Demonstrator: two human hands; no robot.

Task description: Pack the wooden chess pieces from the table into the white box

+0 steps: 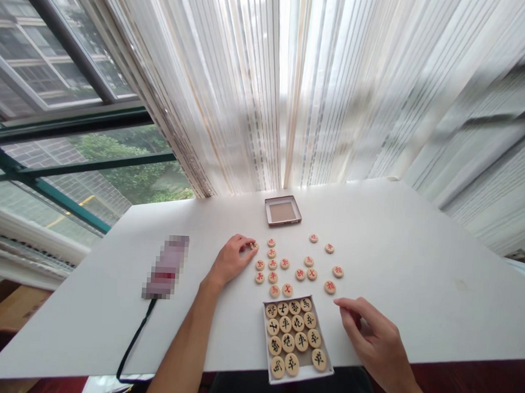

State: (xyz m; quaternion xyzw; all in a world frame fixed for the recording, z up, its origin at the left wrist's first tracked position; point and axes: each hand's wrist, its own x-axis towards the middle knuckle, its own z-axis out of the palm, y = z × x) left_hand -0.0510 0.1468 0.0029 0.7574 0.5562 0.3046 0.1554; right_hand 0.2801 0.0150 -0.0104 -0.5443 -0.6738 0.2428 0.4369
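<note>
My left hand (233,259) pinches a Chinese chess piece (253,245) with a dark character between thumb and forefinger, at the left edge of the scattered red-character pieces (272,265). Low at the right, my right hand (372,331) holds nothing I can see, its forefinger stretched out and the others curled, just right of the box. In front of me lies an open shallow box (319,371) holding black-character pieces (285,324) in rows. Its row nearest me has a gap between two pieces.
An upturned box lid (283,211) lies toward the back of the white table (417,275). On the left is a blurred pinkish object (166,268) with a black cord (134,345) running off the front edge. Striped curtains (268,91) hang behind the table.
</note>
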